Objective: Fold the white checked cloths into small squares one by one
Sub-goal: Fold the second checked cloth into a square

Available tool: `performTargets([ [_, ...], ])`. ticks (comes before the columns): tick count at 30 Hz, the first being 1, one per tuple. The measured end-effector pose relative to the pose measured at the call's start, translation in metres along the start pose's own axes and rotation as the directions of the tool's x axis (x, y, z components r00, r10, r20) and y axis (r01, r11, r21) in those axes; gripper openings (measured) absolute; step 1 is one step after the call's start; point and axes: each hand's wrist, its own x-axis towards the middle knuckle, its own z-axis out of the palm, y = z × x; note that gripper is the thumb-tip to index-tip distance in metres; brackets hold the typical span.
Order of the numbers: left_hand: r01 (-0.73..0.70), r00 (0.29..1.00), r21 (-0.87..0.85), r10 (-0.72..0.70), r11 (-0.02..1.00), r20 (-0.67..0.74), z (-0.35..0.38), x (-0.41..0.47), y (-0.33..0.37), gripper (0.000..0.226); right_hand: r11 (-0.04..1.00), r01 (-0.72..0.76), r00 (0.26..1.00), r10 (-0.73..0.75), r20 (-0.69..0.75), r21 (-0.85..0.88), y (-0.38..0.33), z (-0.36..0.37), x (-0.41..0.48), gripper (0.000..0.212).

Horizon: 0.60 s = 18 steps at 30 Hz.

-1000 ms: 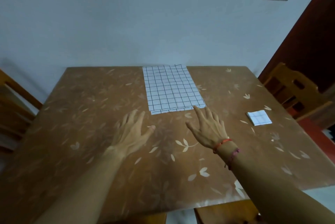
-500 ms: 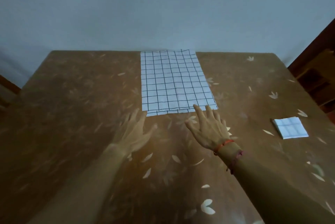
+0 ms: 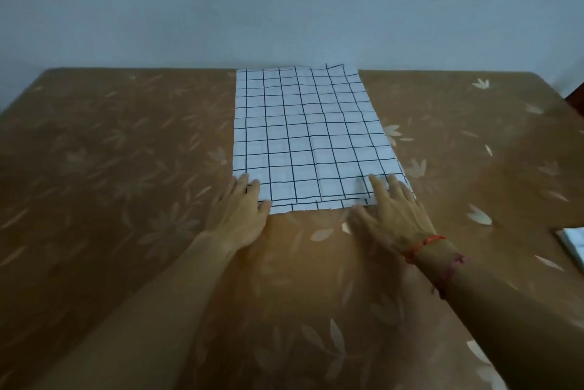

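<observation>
Across the whole view, a brown table (image 3: 110, 168) patterned with pale leaves, set against a plain wall (image 3: 284, 4). Left of centre, left hand (image 3: 241, 212), fingers straight and together, flat on the near left corner of the white checked cloth (image 3: 309, 136). In the middle, that cloth, flat in a long rectangle from the table's far edge toward the person, a second layer just visible along the near edge. On its near right corner, right hand (image 3: 393, 215), fingers straight and spread, thumb on the table. On that wrist, a red string bracelet (image 3: 425, 244). At the far right, cut off by the frame, a white folded cloth (image 3: 573, 242), well apart.
</observation>
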Motion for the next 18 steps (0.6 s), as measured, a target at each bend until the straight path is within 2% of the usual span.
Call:
performTargets([
  [2, -0.016, 1.000, 0.037, 0.016, 0.999, -0.011, 0.003, 0.006, 0.001, 0.053, 1.000, 0.015, 1.000, -0.015, 0.001, -0.011, 0.003, 0.005, 0.009, 0.074],
  [6, -0.033, 0.997, -0.011, 0.032, 0.999, -0.073, 0.001, 0.007, 0.007, 0.051, 0.998, 0.044, 0.999, -0.044, 0.004, -0.036, 0.007, 0.011, 0.019, 0.073],
  [9, -0.039, 0.989, -0.062, 0.029, 0.997, -0.144, -0.001, 0.007, 0.010, 0.041, 0.995, 0.070, 0.997, -0.072, -0.027, -0.066, 0.008, 0.014, 0.020, 0.069],
  [12, -0.058, 0.980, -0.039, 0.049, 0.998, -0.193, -0.002, 0.008, 0.010, 0.029, 0.994, 0.073, 0.996, -0.077, -0.052, -0.086, 0.007, 0.014, 0.020, 0.064],
  [18, -0.091, 0.957, -0.096, 0.061, 0.991, -0.285, 0.000, 0.011, 0.006, 0.018, 0.992, 0.063, 0.993, -0.073, -0.093, -0.109, 0.003, 0.013, 0.017, 0.052],
])
